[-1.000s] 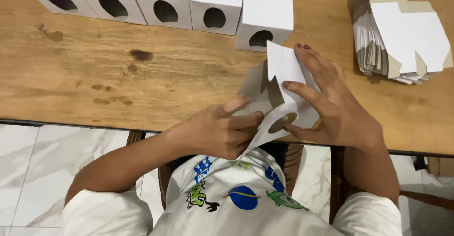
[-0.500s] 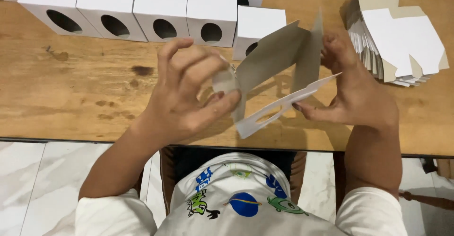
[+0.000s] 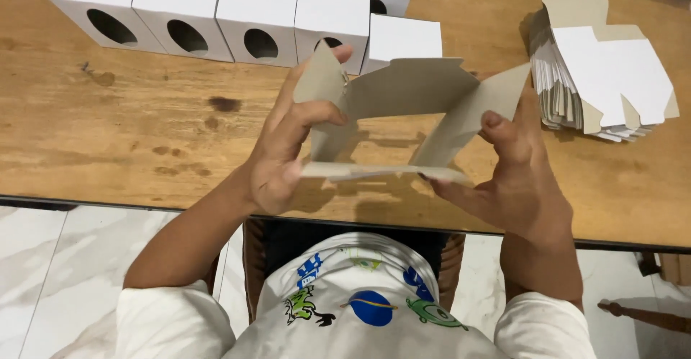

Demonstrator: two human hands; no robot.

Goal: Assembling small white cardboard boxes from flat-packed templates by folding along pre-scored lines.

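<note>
I hold a cardboard box blank [image 3: 403, 107] above the wooden table's [image 3: 129, 128] near edge, spread into an open square tube with its grey inside facing me. My left hand [image 3: 288, 143] grips its left wall, thumb inside and fingers wrapped over the top flap. My right hand [image 3: 511, 179] holds the right wall, thumb pressed on the inner face and fingers under the bottom panel.
A row of folded white boxes with oval cut-outs [image 3: 216, 20] lines the far side of the table, one more [image 3: 403, 38] just behind the held blank. A stack of flat box blanks [image 3: 604, 78] lies at the right. Tiled floor shows below the table edge.
The blank was a flat folded piece near the table edge; both hands have lifted it and spread it into an open square tube.
</note>
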